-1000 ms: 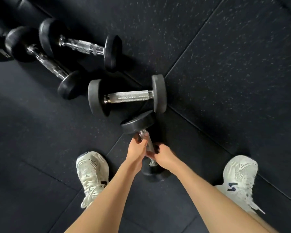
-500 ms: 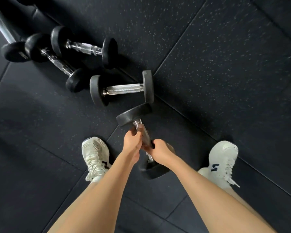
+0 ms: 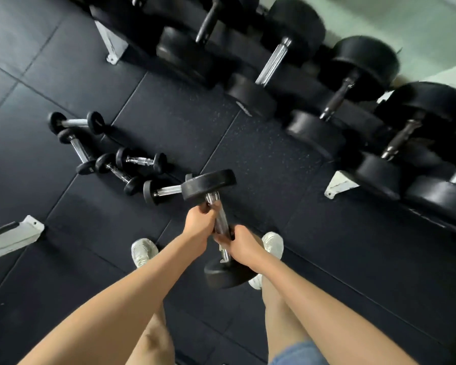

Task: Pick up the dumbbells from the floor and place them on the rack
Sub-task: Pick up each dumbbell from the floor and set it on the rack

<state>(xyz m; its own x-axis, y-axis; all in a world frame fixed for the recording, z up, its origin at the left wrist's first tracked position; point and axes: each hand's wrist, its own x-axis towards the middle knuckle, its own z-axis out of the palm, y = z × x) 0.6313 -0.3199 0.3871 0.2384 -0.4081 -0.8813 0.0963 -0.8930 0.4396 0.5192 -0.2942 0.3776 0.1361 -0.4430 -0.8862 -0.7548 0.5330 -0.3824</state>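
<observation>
Both hands hold one black dumbbell [image 3: 208, 184] by its chrome handle, well above the floor. My left hand [image 3: 199, 223] grips the handle's far part and my right hand [image 3: 241, 245] the near part. The bar points away from me, with one head up front and the other low by my right knee. Several smaller dumbbells lie on the floor to the left, the closest dumbbell [image 3: 159, 192] partly hidden behind the held one. The rack [image 3: 340, 184] with large black dumbbells runs across the top and right.
Black rubber floor tiles cover the room. A white rack foot [image 3: 111, 46] stands at the top left and another white frame end [image 3: 13, 237] at the left edge. My two white shoes [image 3: 142, 251] stand below the hands.
The dumbbell has come up off the floor in both hands. My head has risen and turned, so the rack has come into view and the floor dumbbells look smaller and farther left.
</observation>
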